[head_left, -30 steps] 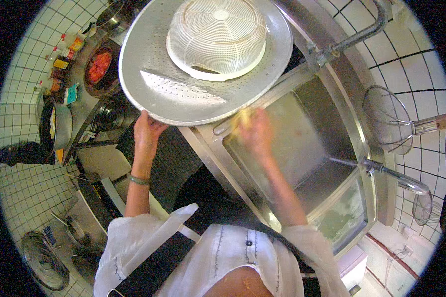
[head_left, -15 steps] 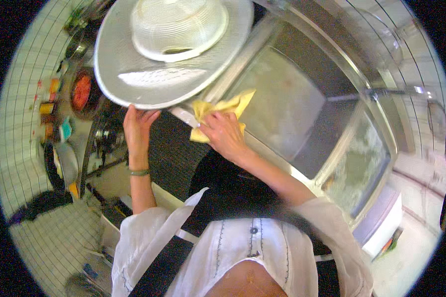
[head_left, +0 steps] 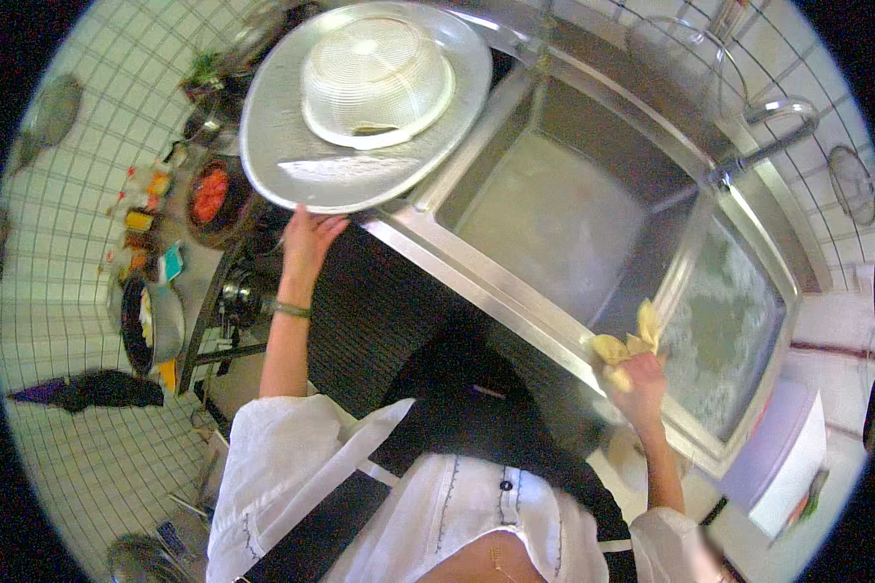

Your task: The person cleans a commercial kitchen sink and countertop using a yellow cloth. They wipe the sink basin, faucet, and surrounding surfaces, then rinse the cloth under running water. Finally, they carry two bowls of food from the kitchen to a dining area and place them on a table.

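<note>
My left hand (head_left: 313, 241) grips the near rim of a large oval metal tray (head_left: 280, 136), part of its fingers hidden at the edge. Upside down on the tray lies a white plastic colander (head_left: 374, 78). A crumpled yellow cloth (head_left: 624, 352) is in my right hand (head_left: 640, 387), whose fingers are closed round it. That hand rests at the front ledge of a steel double sink (head_left: 501, 277), near the divider between the basins. Cloudy water fills the larger basin in part, and the right basin (head_left: 724, 335) holds foamy water.
A curved tap (head_left: 778, 146) stands behind the sink. To the left, a dark pan of red food (head_left: 210, 194), a pale pan (head_left: 165, 321) and small jars line a counter. A lilac-lidded white box (head_left: 787, 447) sits right of the sink. Dark ribbed matting (head_left: 369, 291) lies below.
My right hand has carried the yellow cloth rightward along the sink's front ledge, away from the tray. My left hand stays at the tray's rim while the whole view has shifted slightly.
</note>
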`<action>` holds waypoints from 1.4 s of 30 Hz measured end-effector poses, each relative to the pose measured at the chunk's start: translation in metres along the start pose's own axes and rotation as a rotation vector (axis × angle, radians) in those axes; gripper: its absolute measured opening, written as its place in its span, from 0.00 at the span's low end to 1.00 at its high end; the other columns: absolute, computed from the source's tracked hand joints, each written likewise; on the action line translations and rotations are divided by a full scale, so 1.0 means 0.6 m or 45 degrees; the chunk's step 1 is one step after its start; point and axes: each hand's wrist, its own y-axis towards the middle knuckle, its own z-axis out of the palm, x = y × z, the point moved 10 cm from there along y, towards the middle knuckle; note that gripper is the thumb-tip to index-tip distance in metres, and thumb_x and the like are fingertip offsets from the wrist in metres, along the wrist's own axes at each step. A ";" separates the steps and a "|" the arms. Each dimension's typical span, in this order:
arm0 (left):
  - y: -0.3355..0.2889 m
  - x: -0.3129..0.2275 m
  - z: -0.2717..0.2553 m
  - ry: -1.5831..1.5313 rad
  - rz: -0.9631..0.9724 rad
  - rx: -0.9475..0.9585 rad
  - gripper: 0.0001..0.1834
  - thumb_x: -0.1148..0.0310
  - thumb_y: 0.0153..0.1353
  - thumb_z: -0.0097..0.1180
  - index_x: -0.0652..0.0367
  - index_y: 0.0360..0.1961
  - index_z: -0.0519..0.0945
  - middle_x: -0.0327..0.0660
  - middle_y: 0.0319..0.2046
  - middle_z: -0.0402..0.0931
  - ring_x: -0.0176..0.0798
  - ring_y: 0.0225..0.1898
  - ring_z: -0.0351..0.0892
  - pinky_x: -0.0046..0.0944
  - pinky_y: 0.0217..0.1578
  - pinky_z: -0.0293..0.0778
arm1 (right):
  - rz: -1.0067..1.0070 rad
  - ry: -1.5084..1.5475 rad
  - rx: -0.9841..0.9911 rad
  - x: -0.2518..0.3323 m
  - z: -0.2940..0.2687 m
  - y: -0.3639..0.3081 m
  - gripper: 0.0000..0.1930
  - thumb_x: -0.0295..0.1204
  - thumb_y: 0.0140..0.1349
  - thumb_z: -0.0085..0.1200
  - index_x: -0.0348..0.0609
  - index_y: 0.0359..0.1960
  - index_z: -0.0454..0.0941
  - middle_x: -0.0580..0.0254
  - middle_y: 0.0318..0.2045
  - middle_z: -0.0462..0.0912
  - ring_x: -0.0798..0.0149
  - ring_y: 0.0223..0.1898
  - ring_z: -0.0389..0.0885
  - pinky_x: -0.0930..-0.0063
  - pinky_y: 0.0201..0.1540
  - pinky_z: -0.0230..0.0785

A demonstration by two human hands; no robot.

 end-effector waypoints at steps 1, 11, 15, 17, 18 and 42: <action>0.001 0.005 -0.008 0.018 -0.047 -0.034 0.26 0.55 0.69 0.33 0.71 0.54 0.62 0.59 0.46 0.70 0.55 0.47 0.74 0.53 0.46 0.75 | 0.200 0.113 -0.133 -0.025 -0.019 0.011 0.17 0.30 0.39 0.63 0.43 0.34 0.76 0.55 0.30 0.77 0.50 0.35 0.76 0.61 0.39 0.68; -0.150 0.119 0.098 0.127 -0.844 0.695 0.31 0.45 0.64 0.41 0.64 0.52 0.66 0.55 0.43 0.74 0.55 0.41 0.78 0.52 0.41 0.77 | -0.350 0.295 -0.145 0.314 0.080 0.243 0.28 0.29 0.48 0.59 0.45 0.54 0.68 0.48 0.46 0.70 0.46 0.48 0.68 0.56 0.53 0.60; -0.188 0.150 0.110 0.376 -0.648 0.894 0.27 0.50 0.63 0.47 0.61 0.54 0.65 0.49 0.43 0.74 0.45 0.40 0.80 0.40 0.37 0.79 | -0.497 -0.050 0.034 0.392 0.167 0.253 0.31 0.27 0.46 0.60 0.44 0.56 0.67 0.48 0.47 0.70 0.45 0.51 0.65 0.55 0.54 0.59; -0.187 0.148 0.088 0.397 -0.696 0.963 0.27 0.52 0.63 0.50 0.60 0.55 0.65 0.46 0.44 0.74 0.41 0.39 0.80 0.36 0.36 0.79 | -0.377 0.088 -0.077 0.383 0.175 0.275 0.33 0.22 0.43 0.60 0.45 0.56 0.68 0.50 0.44 0.71 0.46 0.47 0.68 0.57 0.53 0.62; -0.183 0.132 0.075 0.418 -0.648 1.030 0.28 0.52 0.63 0.50 0.60 0.56 0.65 0.45 0.45 0.74 0.40 0.39 0.80 0.34 0.34 0.78 | -0.367 0.138 -0.110 0.388 0.183 0.285 0.32 0.21 0.43 0.60 0.45 0.55 0.69 0.50 0.44 0.71 0.46 0.47 0.68 0.57 0.53 0.62; 0.242 -0.381 -0.591 0.219 0.019 -0.177 0.17 0.62 0.65 0.48 0.60 0.50 0.72 0.37 0.35 0.78 0.29 0.34 0.77 0.26 0.32 0.72 | 0.267 0.159 0.028 0.443 0.118 0.623 0.18 0.36 0.65 0.43 0.31 0.38 0.78 0.54 0.23 0.81 0.65 0.23 0.80 0.71 0.27 0.71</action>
